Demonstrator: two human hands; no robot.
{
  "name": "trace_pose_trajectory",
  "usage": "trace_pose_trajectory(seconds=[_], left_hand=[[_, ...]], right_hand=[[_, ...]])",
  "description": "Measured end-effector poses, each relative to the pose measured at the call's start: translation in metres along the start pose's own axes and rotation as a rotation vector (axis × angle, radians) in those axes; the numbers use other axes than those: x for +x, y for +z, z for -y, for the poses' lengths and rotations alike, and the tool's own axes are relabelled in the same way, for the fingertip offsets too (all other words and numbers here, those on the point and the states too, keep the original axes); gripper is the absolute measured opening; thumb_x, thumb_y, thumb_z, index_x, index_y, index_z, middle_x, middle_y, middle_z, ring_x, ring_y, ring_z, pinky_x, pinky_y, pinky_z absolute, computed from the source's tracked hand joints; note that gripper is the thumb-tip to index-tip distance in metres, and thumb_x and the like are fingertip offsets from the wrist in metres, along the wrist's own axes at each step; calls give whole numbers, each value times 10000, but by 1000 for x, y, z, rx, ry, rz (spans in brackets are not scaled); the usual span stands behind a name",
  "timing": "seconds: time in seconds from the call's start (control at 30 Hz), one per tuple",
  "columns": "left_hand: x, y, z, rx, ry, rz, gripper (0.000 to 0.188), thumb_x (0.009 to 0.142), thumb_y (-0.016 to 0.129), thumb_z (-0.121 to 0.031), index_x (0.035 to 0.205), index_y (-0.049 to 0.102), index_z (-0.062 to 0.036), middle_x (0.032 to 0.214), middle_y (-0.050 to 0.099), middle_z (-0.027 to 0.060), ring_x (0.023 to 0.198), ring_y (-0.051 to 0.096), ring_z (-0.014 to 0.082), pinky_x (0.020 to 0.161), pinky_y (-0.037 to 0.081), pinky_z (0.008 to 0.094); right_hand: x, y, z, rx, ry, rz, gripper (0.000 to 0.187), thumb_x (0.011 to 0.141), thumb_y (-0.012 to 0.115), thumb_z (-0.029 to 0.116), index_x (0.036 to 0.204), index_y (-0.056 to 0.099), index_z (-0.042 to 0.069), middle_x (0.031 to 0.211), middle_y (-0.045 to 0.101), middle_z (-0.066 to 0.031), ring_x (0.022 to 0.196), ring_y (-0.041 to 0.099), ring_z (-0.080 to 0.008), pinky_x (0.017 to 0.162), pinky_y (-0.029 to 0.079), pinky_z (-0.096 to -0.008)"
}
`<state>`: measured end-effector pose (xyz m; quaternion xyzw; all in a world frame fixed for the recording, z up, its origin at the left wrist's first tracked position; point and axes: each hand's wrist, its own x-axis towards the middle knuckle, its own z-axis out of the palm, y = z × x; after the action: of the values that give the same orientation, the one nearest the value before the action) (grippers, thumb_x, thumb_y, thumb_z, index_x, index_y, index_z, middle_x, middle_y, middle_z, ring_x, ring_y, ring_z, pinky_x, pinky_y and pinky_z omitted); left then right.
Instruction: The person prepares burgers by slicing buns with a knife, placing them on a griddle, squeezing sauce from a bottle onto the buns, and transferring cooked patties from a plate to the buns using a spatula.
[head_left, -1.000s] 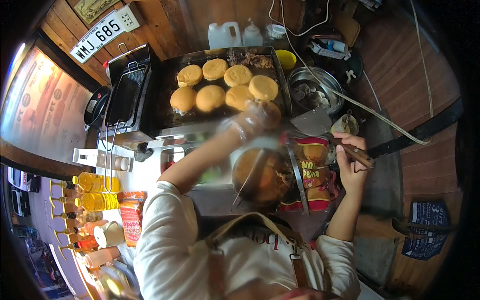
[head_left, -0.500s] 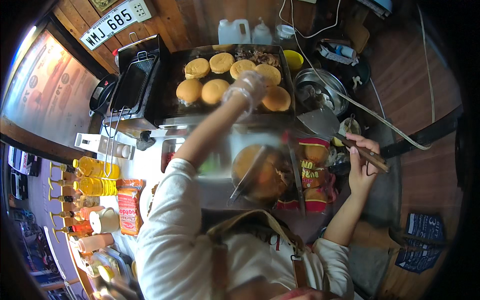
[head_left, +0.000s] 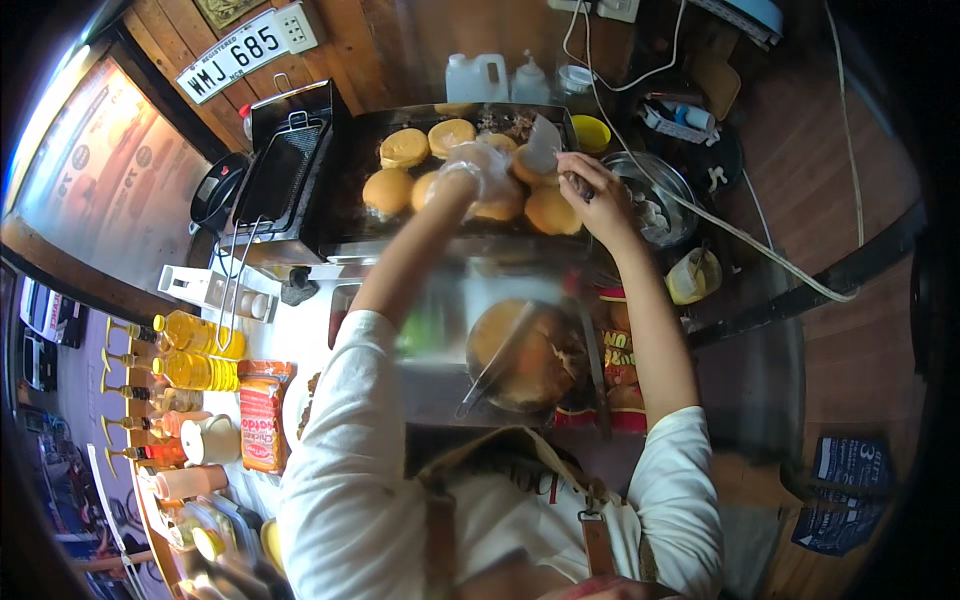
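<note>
Several burger buns [head_left: 404,148] lie on the dark griddle [head_left: 340,215], with browned chopped food at its far right. My left hand [head_left: 482,168], in a clear plastic glove, is over the middle buns. Its fingers are blurred, and I cannot make out whether it grips one. In my right hand [head_left: 597,195] is a metal spatula [head_left: 543,143], its wooden handle inside my closed fingers. The spatula's blade is tilted up beside the right-hand buns, close to my left hand. One bun [head_left: 553,211] sits at the griddle's near right corner, just left of my right hand.
A metal bowl [head_left: 672,200] and a yellow bowl [head_left: 590,133] stand right of the griddle. Nearer me are a round pan [head_left: 500,340] with tongs across it and packaged buns [head_left: 618,375]. Oil bottles [head_left: 200,372] line the left. A white cable hangs at right.
My right hand has swung the spatula up and left from the right side to the griddle. My gloved left hand has shifted slightly left over the buns.
</note>
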<state>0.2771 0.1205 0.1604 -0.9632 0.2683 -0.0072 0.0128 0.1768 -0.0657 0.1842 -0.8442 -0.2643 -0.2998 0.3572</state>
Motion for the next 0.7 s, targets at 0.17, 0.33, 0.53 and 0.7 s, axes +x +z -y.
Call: trace_pose_trajectory(seconds=[0.17,0.33,0.53,0.7], left_hand=[[4,-13,-4,-52,-94,313,633,650,625,-517,1123,582,-100,1190,534,145,1099,507,312,929,399,407],[3,-10,-1,-49,-94,136,613,656,591,-557,1077,613,-112,1138,562,145,1046,535,316,891,420,386],[-48,-10,4,-32,-91,-241,475,779,534,-456,1055,578,-72,1038,578,145,1018,528,288,859,406,398],[-179,31,-27,-271,-277,-391,298,849,481,-331,877,589,-55,789,595,142,808,573,323,689,457,425]], right_hand=[[-6,-1,-11,-72,16,-24,131,759,568,69,876,515,46,872,568,-117,817,560,-322,683,457,-354],[-3,-7,-3,-51,48,-46,169,738,585,44,900,542,60,922,602,-97,844,586,-299,715,473,-331],[-24,-29,18,134,21,-138,90,801,559,-14,891,556,-6,995,620,-116,902,602,-180,727,470,-264],[-56,-59,32,247,117,-145,114,826,533,-38,934,523,-1,1067,583,-147,960,571,-199,748,463,-253]])
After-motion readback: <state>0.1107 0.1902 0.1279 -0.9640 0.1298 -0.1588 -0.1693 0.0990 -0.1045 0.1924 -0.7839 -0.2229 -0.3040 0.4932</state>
